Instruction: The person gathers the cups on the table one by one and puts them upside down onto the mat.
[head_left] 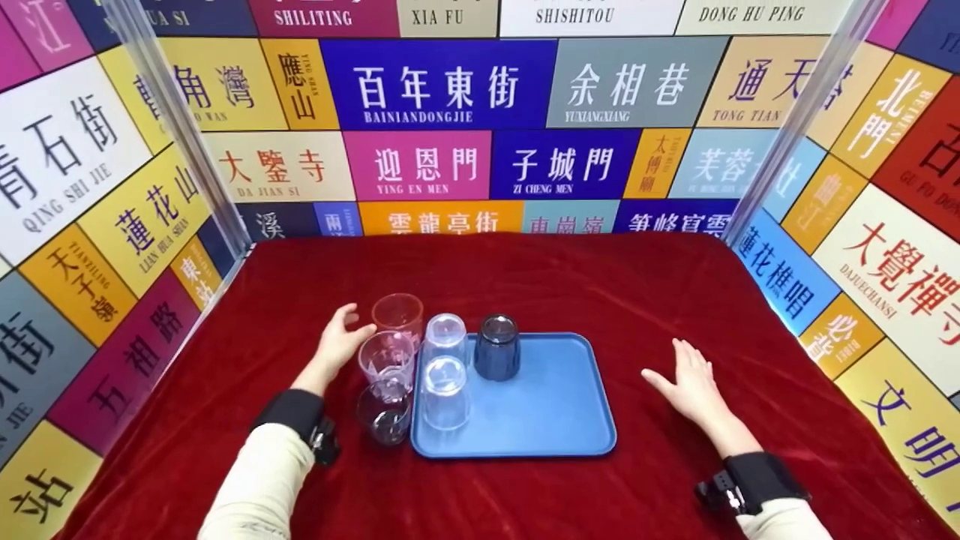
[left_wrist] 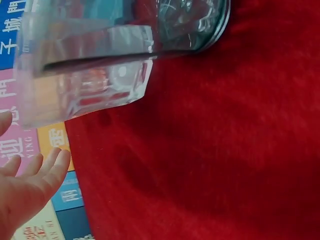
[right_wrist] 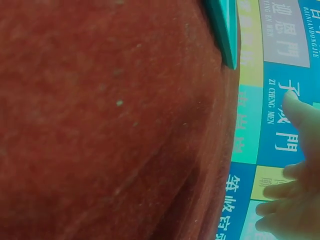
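Note:
My left hand (head_left: 339,346) is held beside the upright glasses left of the tray, its fingers loosely bent and nothing in them. Nearest to it are an orange-tinted glass (head_left: 398,309) and a clear faceted glass (head_left: 386,360); a dark upright glass (head_left: 388,420) stands in front of these. On the blue tray (head_left: 547,420), a dark glass (head_left: 498,352) and two clear glasses, a rear one (head_left: 447,334) and a front one (head_left: 446,397), stand upside down. Off the tray's right side, my right hand (head_left: 690,381) is spread with fingers extended, holding nothing.
Dark red cloth (head_left: 525,495) covers the table. Walls of colourful sign panels (head_left: 442,82) enclose its back and sides, with clear corner posts at the left (head_left: 176,127) and right (head_left: 787,127).

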